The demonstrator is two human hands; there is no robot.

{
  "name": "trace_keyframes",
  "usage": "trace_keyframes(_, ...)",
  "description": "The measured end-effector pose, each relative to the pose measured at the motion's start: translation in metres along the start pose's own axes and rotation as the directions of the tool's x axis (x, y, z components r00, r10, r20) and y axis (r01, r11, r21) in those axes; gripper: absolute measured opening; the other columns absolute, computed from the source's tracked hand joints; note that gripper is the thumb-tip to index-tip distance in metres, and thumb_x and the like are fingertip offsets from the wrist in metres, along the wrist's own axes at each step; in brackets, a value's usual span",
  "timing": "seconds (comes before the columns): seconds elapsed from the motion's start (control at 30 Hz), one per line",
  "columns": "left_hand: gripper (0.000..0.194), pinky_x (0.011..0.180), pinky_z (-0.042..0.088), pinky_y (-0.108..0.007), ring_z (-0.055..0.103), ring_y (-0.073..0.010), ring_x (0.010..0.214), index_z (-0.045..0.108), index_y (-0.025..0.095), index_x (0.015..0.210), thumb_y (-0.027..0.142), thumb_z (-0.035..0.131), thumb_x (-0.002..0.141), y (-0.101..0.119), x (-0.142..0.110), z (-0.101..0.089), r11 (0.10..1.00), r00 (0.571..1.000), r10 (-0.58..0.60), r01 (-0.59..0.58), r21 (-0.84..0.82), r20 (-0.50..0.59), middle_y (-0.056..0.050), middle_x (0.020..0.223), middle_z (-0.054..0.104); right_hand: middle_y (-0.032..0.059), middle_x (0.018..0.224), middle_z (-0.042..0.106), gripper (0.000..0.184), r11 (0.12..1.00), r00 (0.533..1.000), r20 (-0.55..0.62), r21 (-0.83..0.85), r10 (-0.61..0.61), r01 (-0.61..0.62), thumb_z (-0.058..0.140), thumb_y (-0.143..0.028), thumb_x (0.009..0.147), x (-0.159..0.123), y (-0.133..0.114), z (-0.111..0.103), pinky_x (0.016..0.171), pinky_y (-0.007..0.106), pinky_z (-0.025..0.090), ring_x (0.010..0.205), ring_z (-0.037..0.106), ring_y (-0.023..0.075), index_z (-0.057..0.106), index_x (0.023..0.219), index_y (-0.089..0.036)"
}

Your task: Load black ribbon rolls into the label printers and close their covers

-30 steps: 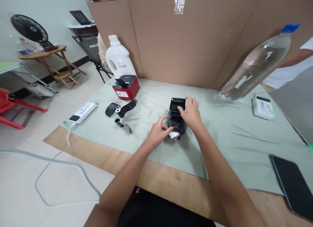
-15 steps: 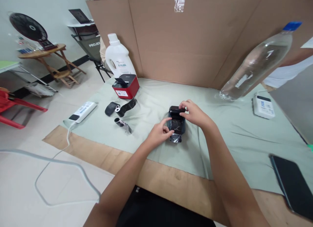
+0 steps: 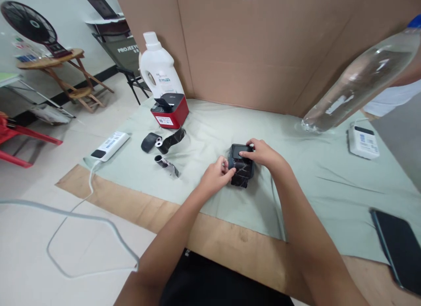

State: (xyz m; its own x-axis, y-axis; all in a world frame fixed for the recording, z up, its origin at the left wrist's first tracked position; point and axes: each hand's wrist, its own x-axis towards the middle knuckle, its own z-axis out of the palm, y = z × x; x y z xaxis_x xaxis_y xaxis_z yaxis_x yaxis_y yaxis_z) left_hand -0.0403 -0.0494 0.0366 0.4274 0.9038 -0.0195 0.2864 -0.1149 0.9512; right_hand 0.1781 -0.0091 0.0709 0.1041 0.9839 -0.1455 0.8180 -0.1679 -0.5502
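A small black portable printer sits on the cloth in front of me. A dark paper strip with thin light lines, like marble, runs over its near side and hangs down towards me. My left hand grips the left side, thumb at the strip's edge and fingers curled by the casing. My right hand holds the far right corner, its thumb flat on the lid and its fingers round the edge. To the left lie a roll of dark paper, partly unwound, a smaller dark roll and a dark rounded cover.
A red-and-black box-shaped device stands before a white jug. White power banks lie left and right. A large clear bottle leans at right; a phone lies near the right edge. Cardboard walls the back.
The printer's lid, raised before, has come down over the top, and the inner bay is covered. My right thumb has moved onto the lid. The view has shifted slightly.
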Motion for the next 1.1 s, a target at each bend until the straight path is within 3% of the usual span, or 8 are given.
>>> trace_keyframes(0.17,0.024,0.057,0.038,-0.025,0.058,-0.0143,0.051,0.043,0.025,0.084,0.04,0.059,0.092,-0.005,0.005,0.002,1.0,0.999,0.022,-0.022,-0.02,-0.024,0.005,0.057,0.065,0.0165,0.118,0.06,0.052,0.999,0.999,0.007,0.017,0.046,-0.046,0.073,-0.051,0.083,-0.005,-0.005,0.001,0.081,0.035,0.051,0.092,0.064,0.0249,0.061,0.123,-0.019)
trace_keyframes(0.33,0.028,0.057,0.038,-0.025,0.053,-0.0139,0.049,0.044,0.025,0.082,0.047,0.05,0.098,-0.012,0.007,0.0,0.995,0.994,0.087,-0.084,0.048,-0.065,0.005,0.055,0.062,0.0242,0.136,0.049,0.09,0.994,0.994,-0.033,-0.035,0.102,-0.103,0.072,-0.066,0.077,-0.032,-0.038,0.013,0.088,0.043,0.05,0.108,0.066,0.0379,0.042,0.149,-0.02)
trace_keyframes(0.47,0.033,0.061,0.041,-0.026,0.056,-0.015,0.055,0.047,0.024,0.08,0.049,0.042,0.101,-0.016,0.008,-0.005,0.988,0.986,0.12,-0.107,0.111,-0.115,0.004,0.058,0.061,0.027,0.145,0.037,0.102,0.987,0.989,-0.105,-0.115,0.1,-0.112,0.079,-0.055,0.073,-0.043,-0.064,0.031,0.089,0.047,0.051,0.112,0.064,0.0421,0.03,0.156,-0.021)
trace_keyframes(0.57,0.034,0.069,0.045,-0.029,0.061,-0.0171,0.065,0.05,0.023,0.082,0.048,0.039,0.102,-0.017,0.01,-0.006,0.962,0.983,0.137,-0.102,0.252,-0.125,0.001,0.068,0.064,0.0252,0.145,0.036,0.097,0.983,0.978,-0.179,-0.13,0.104,-0.128,0.081,-0.049,0.069,-0.047,-0.066,0.028,0.084,0.047,0.053,0.109,0.065,0.0409,0.035,0.149,-0.02)
trace_keyframes(0.7,0.031,0.1,0.046,-0.042,0.063,-0.0263,0.115,0.061,0.02,0.115,0.042,0.045,0.1,-0.019,0.008,0.001,0.742,0.968,0.25,-0.184,0.644,-0.011,-0.012,0.12,0.07,0.018,0.137,0.044,0.072,0.988,0.943,-0.315,-0.063,0.112,-0.138,0.076,-0.048,0.07,-0.055,-0.027,-0.009,0.081,0.043,0.054,0.099,0.068,0.0329,0.05,0.131,-0.02)
trace_keyframes(0.8,0.05,0.122,0.028,-0.052,0.038,-0.0301,0.148,0.049,0.02,0.146,0.041,0.044,0.101,-0.023,0.004,0.01,0.544,0.967,0.225,-0.23,0.807,0.123,-0.013,0.159,0.045,0.0169,0.133,0.048,0.061,0.987,0.89,-0.438,-0.027,0.129,-0.156,0.073,-0.047,0.073,-0.059,0.029,-0.05,0.084,0.041,0.053,0.101,0.067,0.032,0.058,0.125,-0.02)
trace_keyframes(0.97,0.059,0.126,0.021,-0.055,0.025,-0.0287,0.156,0.035,0.022,0.16,0.043,0.034,0.105,-0.026,0.0,0.016,0.431,0.973,0.13,-0.229,0.873,0.19,-0.009,0.168,0.028,0.0228,0.139,0.047,0.067,0.951,0.791,-0.576,-0.074,0.205,-0.3,0.073,-0.045,0.076,-0.06,0.121,-0.098,0.084,0.041,0.048,0.106,0.064,0.0324,0.059,0.135,-0.017)
trace_keyframes(1.1,0.06,0.126,0.021,-0.056,0.025,-0.0291,0.156,0.036,0.02,0.16,0.044,0.034,0.105,-0.025,0.0,0.014,0.437,0.973,0.131,-0.227,0.87,0.188,-0.01,0.169,0.026,0.0306,0.139,0.045,0.069,0.918,0.784,-0.56,-0.097,0.269,-0.384,0.069,-0.048,0.081,-0.053,0.155,-0.107,0.082,0.045,0.043,0.111,0.062,0.037,0.057,0.139,-0.012)
